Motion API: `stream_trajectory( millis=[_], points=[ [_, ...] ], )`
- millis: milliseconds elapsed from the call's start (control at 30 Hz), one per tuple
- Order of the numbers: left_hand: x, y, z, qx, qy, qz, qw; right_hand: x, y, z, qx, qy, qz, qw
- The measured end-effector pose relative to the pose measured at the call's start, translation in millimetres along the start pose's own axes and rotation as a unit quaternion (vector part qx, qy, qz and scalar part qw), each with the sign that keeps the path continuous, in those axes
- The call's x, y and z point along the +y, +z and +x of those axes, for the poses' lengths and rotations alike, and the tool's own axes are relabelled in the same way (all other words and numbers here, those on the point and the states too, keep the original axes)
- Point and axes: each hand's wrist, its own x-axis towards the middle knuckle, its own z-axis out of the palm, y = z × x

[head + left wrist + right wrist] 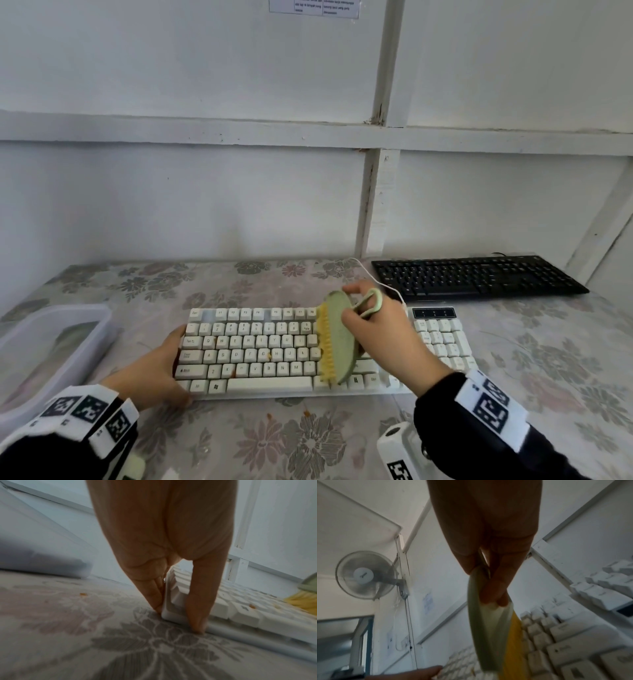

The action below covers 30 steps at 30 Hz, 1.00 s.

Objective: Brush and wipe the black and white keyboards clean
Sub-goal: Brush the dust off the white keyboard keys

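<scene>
The white keyboard (260, 349) lies in front of me on the floral table, with orange crumbs on a few keys. My left hand (164, 366) grips its left end, thumb on the front edge and fingers along the side (197, 615). My right hand (373, 329) holds a green scrub brush (340, 339) with yellow bristles, tilted on edge, bristles against the keys right of the letter block. In the right wrist view the fingers curl around the brush (481, 622). The black keyboard (476, 275) sits at the back right, untouched.
A translucent plastic tub (48, 346) stands at the left edge of the table. The white keyboard's cable (380, 281) runs back toward the wall. Orange crumbs (270, 416) lie on the tablecloth in front. A wall closes the table's far side.
</scene>
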Motion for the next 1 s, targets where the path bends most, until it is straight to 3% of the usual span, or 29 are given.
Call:
stream_trajectory(
  millis=[133,233,500,700,833,1000],
  points=[
    [4,0,0,0.003,-0.017,0.001,1.0,3,-3,-7,-0.058,0.036,-0.019,0.997],
    [5,1,-1,0.005,-0.018,0.012,1.0,3,-13,-17,-0.094,0.062,0.029,0.993],
    [6,0,-4,-0.003,0.0,0.017,1.0,-6,-11,1,0.061,-0.018,0.082,0.995],
    [3,-3,-4,-0.007,0.008,0.022,1.0,-9,14,21,0.096,-0.074,0.012,0.993],
    [5,-2,-4,-0.012,0.012,0.022,1.0,-7,24,17,0.059,-0.047,-0.025,0.997],
    [1,-4,-2,-0.013,0.017,0.016,1.0,-4,28,-14,-0.055,0.015,-0.023,0.998]
  ],
)
